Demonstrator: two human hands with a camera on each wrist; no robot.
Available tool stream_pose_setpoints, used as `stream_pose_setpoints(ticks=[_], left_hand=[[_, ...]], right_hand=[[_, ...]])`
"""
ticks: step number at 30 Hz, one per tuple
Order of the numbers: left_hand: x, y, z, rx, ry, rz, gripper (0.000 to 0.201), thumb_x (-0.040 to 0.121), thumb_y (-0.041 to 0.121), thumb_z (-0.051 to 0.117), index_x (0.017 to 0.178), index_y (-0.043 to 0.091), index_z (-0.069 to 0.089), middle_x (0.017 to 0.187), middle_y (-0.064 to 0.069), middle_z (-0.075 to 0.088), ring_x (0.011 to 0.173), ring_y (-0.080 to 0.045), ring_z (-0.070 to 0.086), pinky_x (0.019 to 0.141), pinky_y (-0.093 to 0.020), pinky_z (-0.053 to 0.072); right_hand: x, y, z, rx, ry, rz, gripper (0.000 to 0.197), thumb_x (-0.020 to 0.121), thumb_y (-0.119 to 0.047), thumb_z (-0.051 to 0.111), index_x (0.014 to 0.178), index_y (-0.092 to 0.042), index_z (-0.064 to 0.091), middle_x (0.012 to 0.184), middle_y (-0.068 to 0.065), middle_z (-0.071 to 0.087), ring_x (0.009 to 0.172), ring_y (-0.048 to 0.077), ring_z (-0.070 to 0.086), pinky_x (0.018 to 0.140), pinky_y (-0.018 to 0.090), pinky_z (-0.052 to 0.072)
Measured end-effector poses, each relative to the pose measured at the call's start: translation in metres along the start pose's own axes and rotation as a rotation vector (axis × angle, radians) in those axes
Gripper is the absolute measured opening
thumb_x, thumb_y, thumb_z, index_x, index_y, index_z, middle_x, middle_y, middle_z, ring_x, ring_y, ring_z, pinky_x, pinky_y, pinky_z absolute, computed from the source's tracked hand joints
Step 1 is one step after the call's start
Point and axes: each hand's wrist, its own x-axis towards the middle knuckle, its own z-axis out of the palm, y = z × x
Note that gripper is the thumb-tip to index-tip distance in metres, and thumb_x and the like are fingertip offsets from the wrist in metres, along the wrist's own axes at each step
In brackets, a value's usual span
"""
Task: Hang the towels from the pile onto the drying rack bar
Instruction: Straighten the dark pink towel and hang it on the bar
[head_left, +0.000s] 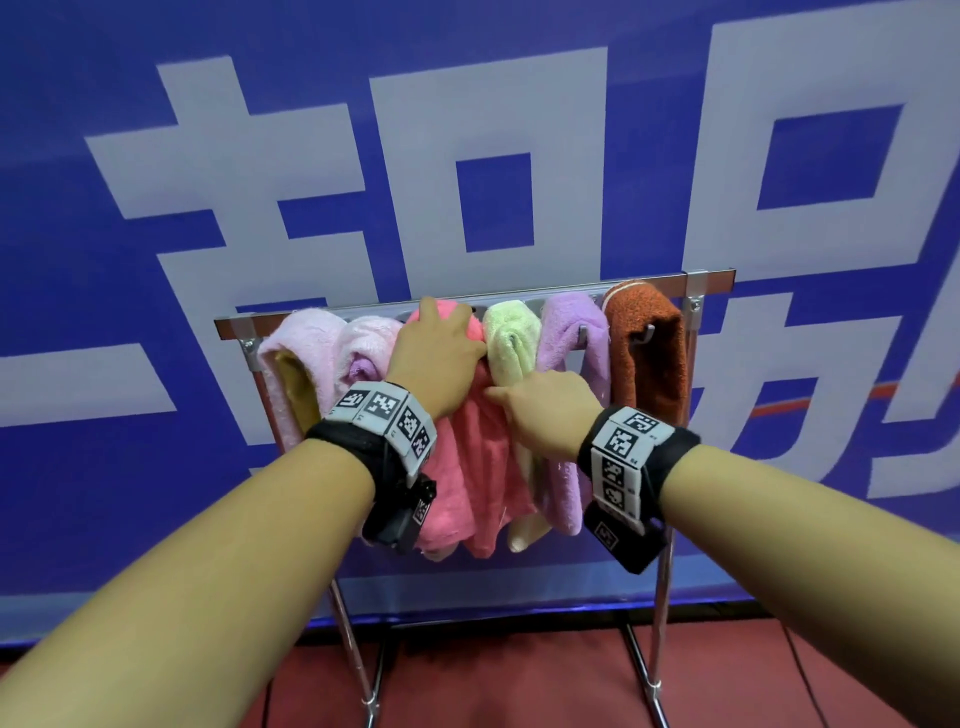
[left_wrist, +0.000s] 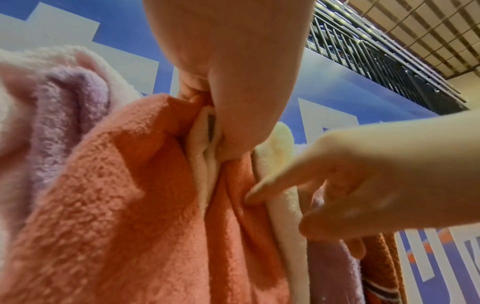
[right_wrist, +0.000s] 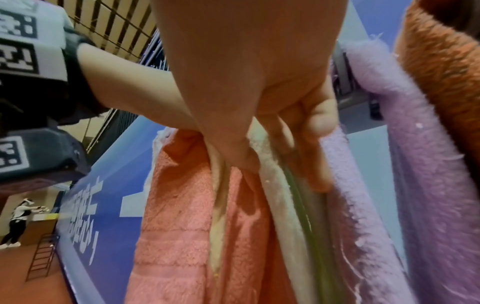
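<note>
- Six towels hang side by side on the drying rack bar (head_left: 649, 283): a pale pink towel (head_left: 301, 343) at the left end, a second pale pink one (head_left: 366, 338), the coral towel (head_left: 467, 467), a light green towel (head_left: 511, 338), a lilac towel (head_left: 571, 322) and a rust-orange towel (head_left: 649, 338) at the right end
- The left hand (head_left: 434, 353) sits on top of the coral towel where it folds over the bar; its fingers (left_wrist: 233, 127) curl round the fold and pinch the cloth — a firm hold, as the left wrist view shows
- The right hand (head_left: 545, 410) is lower down, its fingers (right_wrist: 319, 164) curled in against the hanging edges where coral and green meet, thumb pressing the coral cloth
- Judged from this, the coral towel is already draped and is being straightened — the hanging itself looks nearly finished
- No pile is in view, so I cannot tell whether more towels are left; the bar has little free room
</note>
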Motion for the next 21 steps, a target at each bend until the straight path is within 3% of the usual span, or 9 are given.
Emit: stream_pose_setpoints(ticks=[3, 7, 12, 15, 17, 21], left_hand=[[0.002, 0.001, 0.0, -0.015, 0.011, -0.01, 0.035, 0.098, 0.023, 0.04, 0.121, 0.032, 0.066, 0.129, -0.002, 0.047, 0.112, -0.036, 0.043, 0.07, -0.036, 0.028], [0.005, 0.004, 0.001, -0.008, 0.023, -0.031, 0.032, 0.098, 0.024, 0.042, 0.115, 0.026, 0.07, 0.124, -0.003, 0.049, 0.11, -0.036, 0.044, 0.071, -0.036, 0.03], [0.006, 0.005, 0.006, -0.024, 0.045, -0.06, 0.031, 0.098, 0.022, 0.044, 0.118, 0.025, 0.067, 0.128, -0.003, 0.05, 0.112, -0.037, 0.045, 0.075, -0.037, 0.04], [0.004, 0.001, 0.006, -0.116, 0.045, -0.079, 0.034, 0.098, 0.018, 0.043, 0.128, 0.025, 0.057, 0.134, -0.003, 0.049, 0.113, -0.038, 0.045, 0.073, -0.039, 0.043], [0.001, -0.007, 0.004, -0.253, 0.073, -0.117, 0.038, 0.095, 0.013, 0.044, 0.132, 0.022, 0.05, 0.134, -0.003, 0.05, 0.109, -0.037, 0.047, 0.074, -0.042, 0.046], [-0.008, -0.026, 0.005, -0.596, 0.163, -0.202, 0.049, 0.085, 0.004, 0.051, 0.132, 0.017, 0.052, 0.127, -0.011, 0.054, 0.106, -0.037, 0.056, 0.086, -0.048, 0.048]], right_hand=[[0.003, 0.006, 0.001, -0.065, -0.119, 0.102, 0.03, 0.094, -0.016, 0.045, 0.115, -0.021, 0.065, 0.106, 0.007, 0.067, 0.096, 0.031, 0.067, 0.061, 0.033, 0.038], [0.0, 0.023, -0.011, -0.11, -0.076, 0.139, 0.029, 0.093, -0.013, 0.045, 0.111, -0.013, 0.068, 0.106, 0.009, 0.069, 0.094, 0.031, 0.069, 0.061, 0.032, 0.038], [-0.005, 0.025, -0.017, 0.101, -0.1, 0.131, 0.022, 0.086, -0.031, 0.052, 0.095, -0.021, 0.07, 0.096, 0.009, 0.069, 0.088, 0.033, 0.067, 0.064, 0.033, 0.047], [-0.005, 0.017, -0.019, 0.273, -0.162, 0.114, 0.021, 0.08, -0.027, 0.054, 0.095, -0.027, 0.069, 0.095, 0.003, 0.071, 0.091, 0.028, 0.066, 0.072, 0.035, 0.054], [-0.004, 0.011, -0.026, 0.356, -0.121, 0.095, 0.026, 0.08, -0.025, 0.053, 0.099, -0.029, 0.071, 0.097, -0.001, 0.072, 0.091, 0.024, 0.067, 0.076, 0.037, 0.057], [0.003, 0.0, -0.044, 0.46, 0.08, 0.076, 0.029, 0.086, -0.021, 0.053, 0.108, -0.023, 0.071, 0.098, 0.001, 0.072, 0.093, 0.022, 0.064, 0.078, 0.032, 0.052]])
